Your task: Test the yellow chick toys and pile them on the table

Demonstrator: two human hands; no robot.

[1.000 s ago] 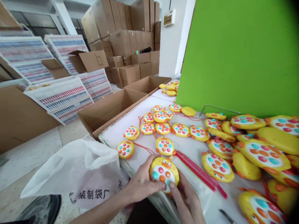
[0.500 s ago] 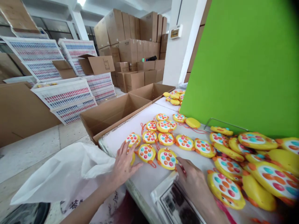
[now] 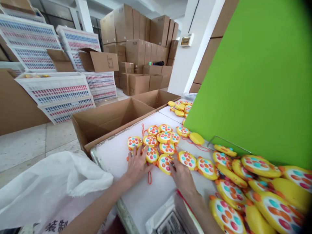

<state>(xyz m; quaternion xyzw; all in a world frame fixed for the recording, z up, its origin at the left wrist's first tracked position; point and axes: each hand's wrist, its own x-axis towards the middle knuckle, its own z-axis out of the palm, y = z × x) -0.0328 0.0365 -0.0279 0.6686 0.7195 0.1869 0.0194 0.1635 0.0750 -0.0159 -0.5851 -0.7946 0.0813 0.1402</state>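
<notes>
My left hand [image 3: 137, 165] lies with fingers spread over the left side of a cluster of yellow animal-shaped button toys, its fingertips touching a toy [image 3: 152, 154]. Each toy has a white face with red, orange and turquoise buttons. My right hand [image 3: 183, 177] has its fingers curled together at the right edge of another button toy [image 3: 164, 163]. What sits inside those fingers is hidden. Below the right wrist runs a red cord [image 3: 180, 195]. One orange-red loop [image 3: 149, 178] lies on the table beside my left hand.
More toys are heaped [image 3: 243, 182] at the right, before a green panel [image 3: 255, 71]. Open cartons [image 3: 107, 123] stand along the table's far left edge. A white sack [image 3: 73, 175] is at lower left, and a printed packet [image 3: 170, 217] lies near the front.
My right hand has moved left, against the front toy. The left hand has moved slightly right, and the clustered toys sit closer together. The view has shifted.
</notes>
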